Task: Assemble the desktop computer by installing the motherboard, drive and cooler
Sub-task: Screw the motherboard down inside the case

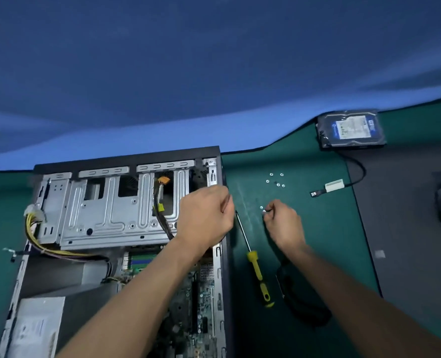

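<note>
The open computer case (126, 161) lies on a green mat (304, 228), with a metal drive cage (105, 210) at its far end and the motherboard (204, 293) inside at the near right. My left hand (206, 213) hovers over the case's right edge with fingers curled; nothing shows in it. My right hand (284, 223) is on the mat and pinches a small silver screw (264, 211). A yellow-handled screwdriver (257, 267) lies between the case and my right arm. The hard drive (351, 129) sits at the far right with a cable (354, 177) attached.
Several loose screws (276, 180) lie on the mat beyond my right hand. A black cable loop (299, 303) rests under my right forearm. Yellow power wires (41, 244) hang at the case's left. A dark mat (408, 228) covers the right side, and a blue backdrop (214, 73) stands behind.
</note>
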Action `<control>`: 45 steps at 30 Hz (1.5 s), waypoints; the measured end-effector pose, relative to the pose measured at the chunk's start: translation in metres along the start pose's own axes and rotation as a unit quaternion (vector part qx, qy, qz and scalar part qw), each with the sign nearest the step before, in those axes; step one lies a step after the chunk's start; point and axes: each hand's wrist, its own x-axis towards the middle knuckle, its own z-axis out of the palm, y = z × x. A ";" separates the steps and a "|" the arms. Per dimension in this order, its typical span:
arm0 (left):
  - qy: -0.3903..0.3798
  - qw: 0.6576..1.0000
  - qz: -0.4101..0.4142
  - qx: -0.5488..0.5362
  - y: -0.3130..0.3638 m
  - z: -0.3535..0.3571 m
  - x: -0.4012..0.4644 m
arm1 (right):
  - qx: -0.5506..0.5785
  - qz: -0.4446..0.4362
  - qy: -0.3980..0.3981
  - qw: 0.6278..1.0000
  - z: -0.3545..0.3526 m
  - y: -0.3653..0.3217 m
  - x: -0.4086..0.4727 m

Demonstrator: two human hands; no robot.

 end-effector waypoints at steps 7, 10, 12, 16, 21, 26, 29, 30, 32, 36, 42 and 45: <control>0.017 0.999 0.022 -0.043 -0.001 0.003 0.001 | 0.022 -0.012 0.006 1.000 0.002 0.003 0.002; 0.006 1.000 0.013 -0.025 0.001 0.001 0.001 | 0.081 -0.004 0.011 0.997 -0.002 0.002 -0.001; -0.001 1.000 -0.006 -0.005 0.004 -0.002 0.000 | 0.161 -0.004 0.009 0.987 -0.009 -0.003 -0.008; 0.002 0.996 -0.012 0.087 0.013 -0.008 -0.004 | 0.326 0.000 0.003 0.945 -0.032 -0.021 -0.030; -0.020 0.988 -0.053 0.146 0.032 -0.021 -0.013 | 0.440 -0.038 -0.058 0.895 -0.063 -0.049 -0.056; -0.131 0.975 -0.127 -0.125 0.048 -0.028 -0.011 | 0.474 -0.069 -0.084 0.874 -0.079 -0.066 -0.080; -0.182 0.940 -0.151 -0.245 0.055 -0.028 -0.011 | 0.486 -0.069 -0.080 0.868 -0.082 -0.064 -0.091; -0.200 0.932 -0.162 -0.255 0.058 -0.026 -0.013 | 0.485 -0.062 -0.079 0.869 -0.081 -0.061 -0.094; -0.222 0.916 -0.196 -0.272 0.062 -0.022 -0.016 | 0.491 -0.034 -0.073 0.867 -0.078 -0.054 -0.099; -0.172 0.900 -0.262 -0.304 0.067 -0.022 -0.025 | 0.438 0.047 -0.060 0.896 -0.066 -0.030 -0.095; -0.129 0.849 -0.312 -0.407 0.055 -0.054 -0.043 | -0.047 0.055 -0.142 0.987 -0.017 -0.014 -0.083; -0.117 0.836 -0.329 -0.423 0.042 -0.071 -0.051 | -0.157 0.033 -0.168 0.972 0.004 -0.020 -0.083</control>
